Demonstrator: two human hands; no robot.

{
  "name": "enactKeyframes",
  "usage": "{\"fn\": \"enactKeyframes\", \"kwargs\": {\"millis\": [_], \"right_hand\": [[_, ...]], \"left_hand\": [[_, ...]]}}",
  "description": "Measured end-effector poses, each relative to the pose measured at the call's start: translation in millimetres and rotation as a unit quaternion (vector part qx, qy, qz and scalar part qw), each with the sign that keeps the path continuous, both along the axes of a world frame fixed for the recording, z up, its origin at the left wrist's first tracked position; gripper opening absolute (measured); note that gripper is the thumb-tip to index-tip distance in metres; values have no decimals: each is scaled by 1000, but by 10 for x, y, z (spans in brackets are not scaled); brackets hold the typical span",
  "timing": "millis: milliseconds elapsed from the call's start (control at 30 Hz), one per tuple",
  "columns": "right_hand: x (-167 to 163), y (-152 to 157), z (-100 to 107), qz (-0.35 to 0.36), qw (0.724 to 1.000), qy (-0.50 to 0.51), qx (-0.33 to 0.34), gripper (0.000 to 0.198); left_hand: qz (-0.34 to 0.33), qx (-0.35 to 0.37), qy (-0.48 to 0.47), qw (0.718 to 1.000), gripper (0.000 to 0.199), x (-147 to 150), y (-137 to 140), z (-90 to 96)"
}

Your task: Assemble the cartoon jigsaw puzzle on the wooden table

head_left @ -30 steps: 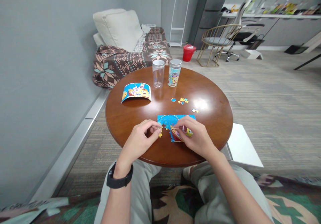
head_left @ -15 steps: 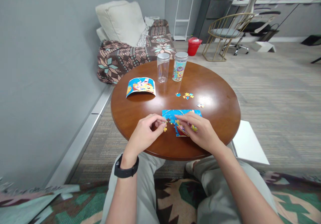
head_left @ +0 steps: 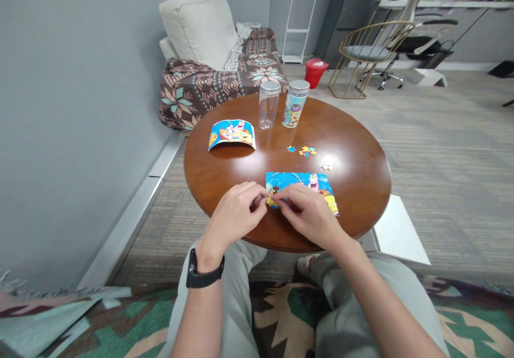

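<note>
The puzzle (head_left: 287, 178) lies flat on the near part of the worktop (head_left: 357, 192); brown wood shows through a gap in its left portion. Your left hand (head_left: 239, 208) is at the puzzle's left edge, thumb and index finger curved toward each other. Your right hand (head_left: 311, 211) covers the puzzle's lower middle, fingertips directed at the left hand's. You cannot tell whether either hand is clamped on a piece; the contact area is too small. Beyond the puzzle are 1 small cluster (head_left: 307, 151) of loose pieces and, near it, 1 blue piece (head_left: 291, 148). The curved card (head_left: 233, 132) and 2 lidded jars (head_left: 295, 109) stand farther back.
</note>
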State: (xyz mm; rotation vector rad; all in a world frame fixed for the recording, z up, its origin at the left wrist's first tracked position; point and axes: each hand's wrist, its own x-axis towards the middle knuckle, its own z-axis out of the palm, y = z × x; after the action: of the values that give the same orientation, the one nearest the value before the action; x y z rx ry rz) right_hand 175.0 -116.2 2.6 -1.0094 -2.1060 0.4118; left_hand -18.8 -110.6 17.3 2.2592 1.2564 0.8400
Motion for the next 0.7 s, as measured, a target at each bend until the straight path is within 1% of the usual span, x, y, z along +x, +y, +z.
{"fn": "enactKeyframes", "kwargs": {"millis": [100,200,267,400,533,700], "right_hand": [[8,-6,-8,-4,1000,-16,-11,18],[16,-8,-12,9,999,-32,-12,17],[13,-7,-18,13,999,-41,-9,16],[4,-4,-38,23,999,-49,0,16],[5,0,-68,26,998,-55,6,16],[6,-5,-81,25,998,-56,20,18]], "left_hand": [[-46,4,1,999,15,-98,-7,-3],[-78,-2,10,997,7,-156,19,-49],[-74,-11,15,997,2,-164,44,-88],[-49,-33,11,998,5,-154,74,-126],[-52,-42,19,998,7,-152,80,-123],[-55,-34,26,998,7,-155,78,-115]]}}
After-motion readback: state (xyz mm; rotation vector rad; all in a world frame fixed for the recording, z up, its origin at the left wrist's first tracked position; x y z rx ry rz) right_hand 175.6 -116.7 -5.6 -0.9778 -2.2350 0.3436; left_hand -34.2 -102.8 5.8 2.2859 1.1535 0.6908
